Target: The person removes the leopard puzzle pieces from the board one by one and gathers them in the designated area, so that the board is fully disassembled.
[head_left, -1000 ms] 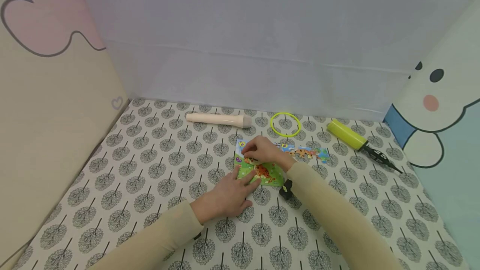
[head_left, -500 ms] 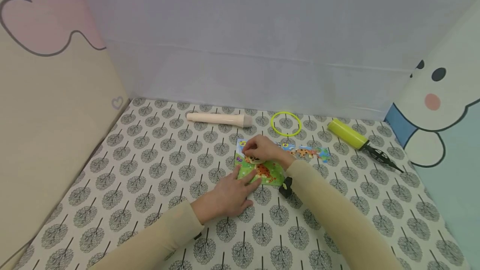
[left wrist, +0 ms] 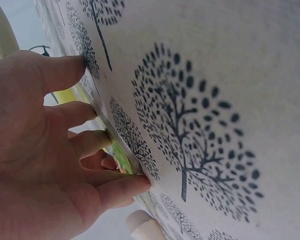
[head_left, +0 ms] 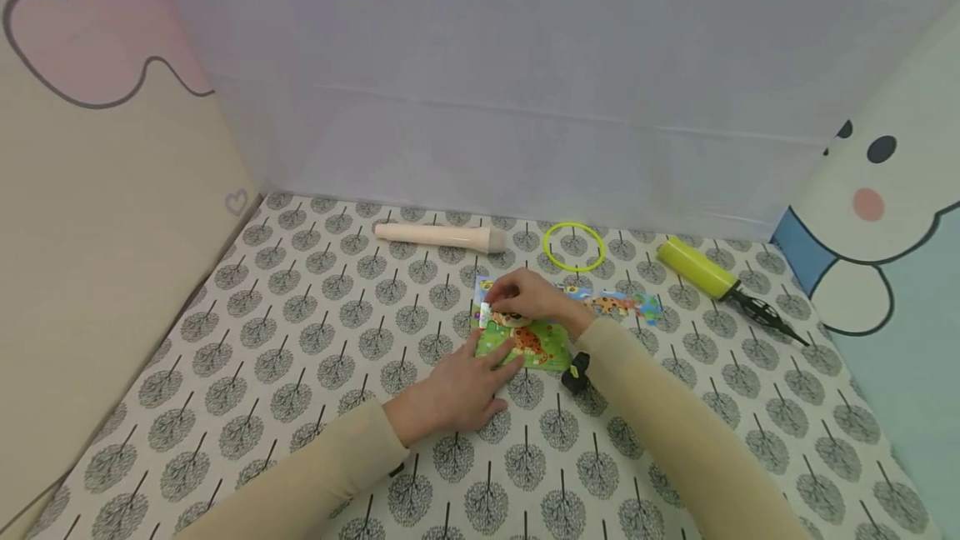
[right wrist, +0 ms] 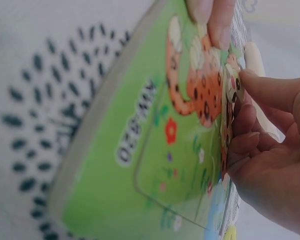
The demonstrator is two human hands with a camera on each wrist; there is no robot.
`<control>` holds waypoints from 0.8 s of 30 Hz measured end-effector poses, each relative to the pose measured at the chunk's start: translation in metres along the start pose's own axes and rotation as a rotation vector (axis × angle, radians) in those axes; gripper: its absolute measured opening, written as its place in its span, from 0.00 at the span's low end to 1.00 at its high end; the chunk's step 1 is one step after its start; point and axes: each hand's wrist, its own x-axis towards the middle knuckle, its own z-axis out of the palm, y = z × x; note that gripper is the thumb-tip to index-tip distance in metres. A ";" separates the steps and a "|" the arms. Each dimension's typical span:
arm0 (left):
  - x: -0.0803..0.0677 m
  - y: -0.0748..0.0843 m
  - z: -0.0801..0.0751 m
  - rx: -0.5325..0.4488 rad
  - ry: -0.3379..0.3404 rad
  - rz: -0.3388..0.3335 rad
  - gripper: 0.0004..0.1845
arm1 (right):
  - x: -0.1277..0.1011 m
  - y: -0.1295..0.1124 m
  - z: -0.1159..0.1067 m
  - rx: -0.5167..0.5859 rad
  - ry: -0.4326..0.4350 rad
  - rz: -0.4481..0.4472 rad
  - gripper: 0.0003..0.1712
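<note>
A green puzzle board (head_left: pixel 534 347) with a spotted leopard picture lies flat on the tree-patterned cloth (head_left: pixel 315 357). My left hand (head_left: pixel 491 357) rests on the board's near left corner with its fingers laid flat; the left wrist view shows those fingers (left wrist: pixel 90 142) on the board's edge (left wrist: pixel 121 150). My right hand (head_left: pixel 498 307) is over the board's far left part and pinches a puzzle piece (right wrist: pixel 226 107) with thumb and fingers. In the right wrist view the piece stands tilted at the top edge of the board (right wrist: pixel 155 150). Part of the board is hidden under the hand.
Loose puzzle pieces (head_left: pixel 618 304) lie to the right of the board. Behind are a cream cylinder (head_left: pixel 438 236), a yellow ring (head_left: pixel 573 246) and a yellow-green pump (head_left: pixel 697 267) with a black nozzle. A small black object (head_left: pixel 576 373) sits by my right sleeve. Padded walls enclose the cloth.
My right hand has tipped the pinched piece up a little at the board's far left. The left hand has stayed where it was on the corner.
</note>
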 end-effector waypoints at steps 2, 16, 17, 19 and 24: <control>0.000 0.000 0.000 0.003 -0.002 0.000 0.36 | -0.001 0.000 -0.001 0.004 -0.005 -0.015 0.08; -0.002 0.001 -0.003 -0.008 -0.017 -0.001 0.36 | -0.006 0.008 -0.010 0.168 -0.007 -0.050 0.10; -0.002 0.001 -0.003 -0.010 -0.020 -0.002 0.36 | -0.006 0.008 -0.011 0.175 -0.003 -0.045 0.10; -0.002 0.001 -0.004 -0.016 -0.021 -0.006 0.36 | -0.008 0.008 -0.013 0.176 0.003 -0.040 0.11; -0.003 0.001 -0.003 -0.027 -0.010 -0.003 0.36 | -0.013 0.007 -0.020 0.156 0.009 -0.036 0.13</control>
